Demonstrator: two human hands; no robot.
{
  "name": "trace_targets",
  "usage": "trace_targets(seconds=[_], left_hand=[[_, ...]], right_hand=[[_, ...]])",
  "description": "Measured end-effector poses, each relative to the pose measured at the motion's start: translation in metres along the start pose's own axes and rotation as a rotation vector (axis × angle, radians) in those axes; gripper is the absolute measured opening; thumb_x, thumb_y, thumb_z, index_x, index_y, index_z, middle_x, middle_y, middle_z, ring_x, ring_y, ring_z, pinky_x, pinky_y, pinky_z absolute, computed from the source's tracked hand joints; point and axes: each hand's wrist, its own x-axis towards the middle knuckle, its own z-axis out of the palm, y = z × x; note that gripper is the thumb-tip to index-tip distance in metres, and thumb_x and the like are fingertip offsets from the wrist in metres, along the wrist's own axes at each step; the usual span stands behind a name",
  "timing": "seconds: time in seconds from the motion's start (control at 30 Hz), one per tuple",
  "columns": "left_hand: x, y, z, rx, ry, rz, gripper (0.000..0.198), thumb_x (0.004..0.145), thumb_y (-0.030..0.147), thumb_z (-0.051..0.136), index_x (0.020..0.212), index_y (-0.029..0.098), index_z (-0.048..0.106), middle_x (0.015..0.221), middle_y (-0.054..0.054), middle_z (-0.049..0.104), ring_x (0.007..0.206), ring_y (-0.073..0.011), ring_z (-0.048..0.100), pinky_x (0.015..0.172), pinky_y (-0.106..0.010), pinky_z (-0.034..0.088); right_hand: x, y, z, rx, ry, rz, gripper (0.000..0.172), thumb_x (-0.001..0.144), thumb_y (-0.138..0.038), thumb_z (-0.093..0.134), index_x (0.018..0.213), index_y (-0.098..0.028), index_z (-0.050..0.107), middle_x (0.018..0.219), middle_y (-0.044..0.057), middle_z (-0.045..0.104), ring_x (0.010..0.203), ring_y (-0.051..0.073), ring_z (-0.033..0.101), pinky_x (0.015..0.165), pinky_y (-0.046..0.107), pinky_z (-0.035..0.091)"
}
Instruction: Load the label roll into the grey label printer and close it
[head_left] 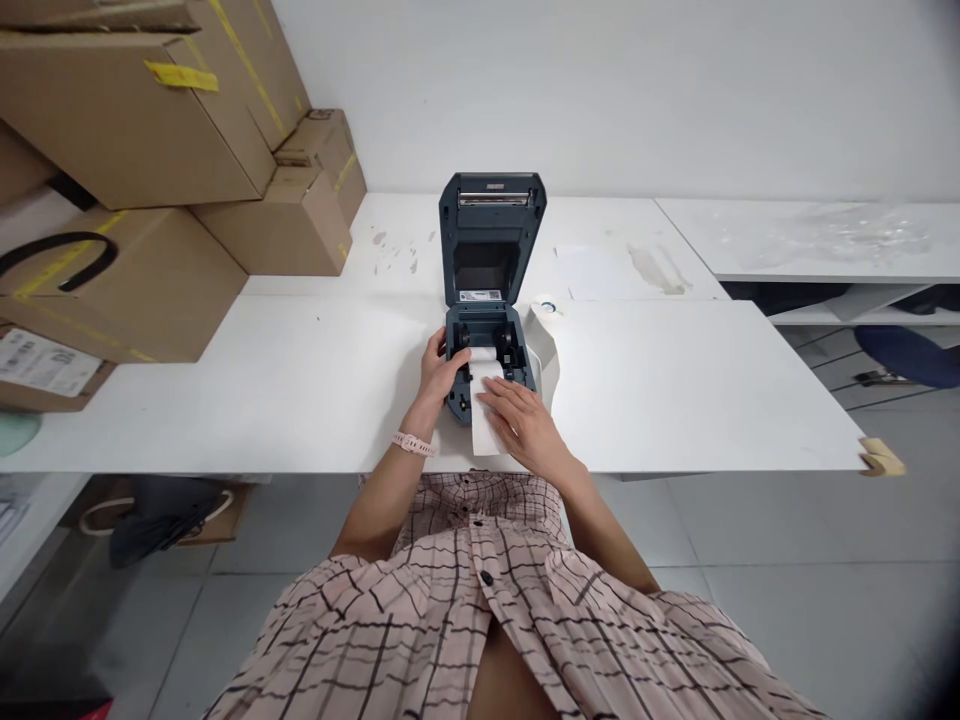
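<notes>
A dark blue-grey label printer point(454, 402) stands on the white table with its lid point(448, 240) raised. From its open body a white label strip point(487, 440) runs out over the front toward me. My left hand point(436, 372) grips the printer's left side, fingers along the outer wall and thumb reaching over the edge to the paper. On the strip lies my right hand point(525, 425), fingers stretched out and nearly flat. The paper's inner end, between the dark roll holders point(504, 337), is partly visible.
Cardboard boxes point(277, 225) are stacked at the left, with a black curved strap point(90, 262) over one. Behind the printer's right side lie crumpled white paper point(546, 350) and a small roll point(550, 307). The table's front edge point(712, 470) is close to my body; a blue stool point(907, 355) stands right.
</notes>
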Motion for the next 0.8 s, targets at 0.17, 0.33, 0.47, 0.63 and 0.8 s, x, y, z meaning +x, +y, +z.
trace_targets(seconds=[0.17, 0.33, 0.47, 0.63, 0.8], left_hand=[[0.002, 0.003, -0.001, -0.004, -0.007, -0.018, 0.065, 0.08, 0.033, 0.077, 0.141, 0.018, 0.057, 0.145, -0.014, 0.064, 0.132, -0.0294, 0.062, 0.108, -0.04, 0.051], [-0.038, 0.008, -0.008, 0.08, -0.062, -0.084, 0.078, 0.082, 0.048, 0.079, 0.151, 0.026, 0.049, 0.159, -0.012, 0.052, 0.143, -0.0326, 0.053, 0.113, -0.043, 0.049], [-0.1, -0.004, -0.016, 0.068, -0.133, -0.131, 0.101, 0.079, 0.052, 0.082, 0.163, 0.032, 0.029, 0.16, -0.012, 0.051, 0.146, -0.0343, 0.051, 0.114, -0.045, 0.049], [-0.134, -0.011, -0.023, 0.032, -0.208, -0.116, 0.103, 0.08, 0.05, 0.081, 0.164, 0.033, 0.025, 0.168, -0.011, 0.04, 0.152, -0.0327, 0.044, 0.119, -0.044, 0.046], [-0.131, 0.001, -0.029, 0.016, -0.225, -0.106, 0.082, 0.089, 0.052, 0.07, 0.161, 0.032, 0.037, 0.165, -0.007, 0.047, 0.152, -0.029, 0.045, 0.121, -0.041, 0.045]], right_hand=[[-0.001, -0.001, 0.0, -0.002, -0.007, 0.001, 0.039, 0.106, -0.026, 0.046, 0.141, -0.023, 0.064, 0.153, 0.012, 0.06, 0.147, 0.031, 0.052, 0.119, 0.06, 0.046], [-0.007, -0.012, -0.042, 0.127, -0.202, -0.037, 0.037, 0.106, -0.033, 0.051, 0.141, -0.03, 0.064, 0.147, 0.007, 0.066, 0.138, 0.03, 0.061, 0.117, 0.063, 0.047], [0.03, 0.006, -0.091, 0.306, -0.092, -0.05, 0.043, 0.105, -0.05, 0.052, 0.146, -0.039, 0.059, 0.144, 0.0, 0.068, 0.134, 0.026, 0.064, 0.116, 0.053, 0.051], [0.168, 0.071, -0.112, 0.351, 0.381, 0.065, 0.08, 0.097, -0.08, 0.036, 0.165, -0.04, 0.021, 0.171, -0.004, 0.033, 0.163, 0.025, 0.02, 0.131, 0.05, 0.027], [0.251, 0.086, -0.113, 0.593, 0.291, 0.241, 0.09, 0.093, -0.088, 0.021, 0.159, -0.03, 0.035, 0.169, -0.002, 0.037, 0.16, 0.025, 0.027, 0.131, 0.047, 0.027]])
